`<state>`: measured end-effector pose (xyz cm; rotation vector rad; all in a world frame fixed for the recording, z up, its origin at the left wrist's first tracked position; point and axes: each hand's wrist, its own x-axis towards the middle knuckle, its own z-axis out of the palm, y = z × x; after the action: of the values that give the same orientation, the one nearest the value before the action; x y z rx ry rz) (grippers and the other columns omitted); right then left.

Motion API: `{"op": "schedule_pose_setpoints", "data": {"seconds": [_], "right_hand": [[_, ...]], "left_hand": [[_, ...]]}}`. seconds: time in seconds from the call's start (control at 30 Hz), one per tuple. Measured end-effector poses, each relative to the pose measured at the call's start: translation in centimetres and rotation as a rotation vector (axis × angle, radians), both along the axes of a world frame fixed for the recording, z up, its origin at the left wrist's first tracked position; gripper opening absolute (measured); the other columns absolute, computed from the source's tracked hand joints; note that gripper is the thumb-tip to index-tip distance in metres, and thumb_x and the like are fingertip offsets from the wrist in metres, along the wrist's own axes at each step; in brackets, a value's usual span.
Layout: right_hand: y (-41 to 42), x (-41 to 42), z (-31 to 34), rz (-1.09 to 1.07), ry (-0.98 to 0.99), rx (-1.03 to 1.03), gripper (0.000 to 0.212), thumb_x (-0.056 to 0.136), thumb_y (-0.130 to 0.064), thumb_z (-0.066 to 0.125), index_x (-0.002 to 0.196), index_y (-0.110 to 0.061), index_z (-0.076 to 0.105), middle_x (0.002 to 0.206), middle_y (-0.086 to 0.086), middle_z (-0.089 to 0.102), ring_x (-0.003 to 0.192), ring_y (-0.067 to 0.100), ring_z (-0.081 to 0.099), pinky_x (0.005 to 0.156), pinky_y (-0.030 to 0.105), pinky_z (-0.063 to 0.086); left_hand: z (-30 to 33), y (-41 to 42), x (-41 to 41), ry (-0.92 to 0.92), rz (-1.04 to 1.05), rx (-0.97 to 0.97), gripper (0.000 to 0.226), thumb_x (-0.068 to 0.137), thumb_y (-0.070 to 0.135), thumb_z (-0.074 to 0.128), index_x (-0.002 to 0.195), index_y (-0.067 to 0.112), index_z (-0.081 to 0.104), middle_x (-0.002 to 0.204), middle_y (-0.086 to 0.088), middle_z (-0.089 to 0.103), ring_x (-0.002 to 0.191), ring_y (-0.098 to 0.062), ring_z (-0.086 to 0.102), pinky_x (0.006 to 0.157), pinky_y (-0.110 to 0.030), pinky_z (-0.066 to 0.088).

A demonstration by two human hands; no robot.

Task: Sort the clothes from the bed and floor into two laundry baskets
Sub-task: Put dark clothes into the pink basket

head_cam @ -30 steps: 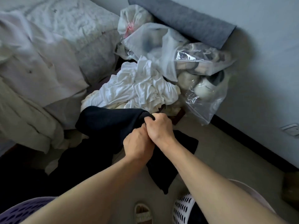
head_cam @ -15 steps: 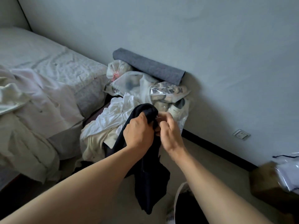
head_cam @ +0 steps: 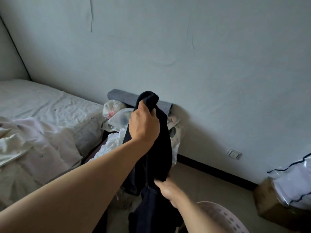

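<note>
At the lower right of the frame sits the pale perforated plastic laundry basket (head_cam: 225, 217), and just above its rim the right hand (head_cam: 168, 190) pinches the lower part of the dark navy garment (head_cam: 154, 148). The left hand (head_cam: 144, 125), mid-frame, grips the garment's top fold in a closed fist, so the cloth hangs between the hands. The garment looks mid-transfer; next it likely needs lowering into that basket, with light clothes (head_cam: 111, 145) waiting beyond.

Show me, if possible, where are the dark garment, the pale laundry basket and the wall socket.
dark garment (head_cam: 159, 148): head view, middle of the hanging cloth.
pale laundry basket (head_cam: 225, 216): head view, perforated rim at bottom right.
wall socket (head_cam: 234, 154): head view, centre of the white plate.
</note>
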<state>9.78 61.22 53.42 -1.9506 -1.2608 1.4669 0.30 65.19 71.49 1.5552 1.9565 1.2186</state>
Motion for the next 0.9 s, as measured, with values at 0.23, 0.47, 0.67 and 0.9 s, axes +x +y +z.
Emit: {"op": "schedule_pose_setpoints", "data": {"seconds": [0.23, 0.47, 0.67, 0.9], "right_hand": [[0.1, 2.7, 4.9, -0.309, -0.128, 0.048, 0.037, 0.1, -0.022, 0.037, 0.128, -0.001, 0.051, 0.118, 0.016, 0.056, 0.1, 0.037, 0.064, 0.082, 0.045, 0.057], [1.3, 8.3, 10.4, -0.528, 0.136, 0.085, 0.035, 0.099, -0.009, 0.041, 0.131, 0.002, 0.045, 0.116, 0.02, 0.056, 0.069, 0.028, 0.054, 0.069, 0.044, 0.059], [1.7, 12.0, 17.0, -0.675, 0.439, 0.219, 0.04, 0.1, -0.009, 0.023, 0.131, 0.0, 0.047, 0.129, 0.024, 0.054, 0.109, 0.038, 0.057, 0.051, 0.041, 0.05], [0.0, 15.7, 23.4, -0.663, 0.414, 0.425, 0.041, 0.09, -0.001, 0.029, 0.121, -0.001, 0.056, 0.118, 0.023, 0.06, 0.096, 0.037, 0.063, 0.044, 0.03, 0.053]], "left_hand": [[1.9, -1.5, 1.0, -0.079, 0.088, 0.079, 0.028, 0.096, 0.011, 0.042, 0.121, 0.0, 0.035, 0.118, -0.028, 0.055, 0.111, -0.044, 0.051, 0.085, -0.045, 0.038], [2.6, -2.0, 1.8, -0.029, 0.122, 0.186, 0.041, 0.089, -0.002, 0.041, 0.126, 0.013, 0.033, 0.105, -0.016, 0.059, 0.09, -0.038, 0.054, 0.071, -0.04, 0.037], [2.9, -3.2, 3.7, 0.136, 0.028, 0.137, 0.04, 0.083, -0.002, 0.042, 0.098, 0.022, 0.069, 0.104, -0.007, 0.067, 0.094, -0.028, 0.055, 0.069, -0.032, 0.041], [3.5, -4.5, 7.9, 0.147, -0.154, -0.036, 0.032, 0.089, 0.048, 0.049, 0.075, 0.023, 0.061, 0.085, -0.001, 0.063, 0.094, -0.028, 0.062, 0.07, -0.031, 0.044]]}}
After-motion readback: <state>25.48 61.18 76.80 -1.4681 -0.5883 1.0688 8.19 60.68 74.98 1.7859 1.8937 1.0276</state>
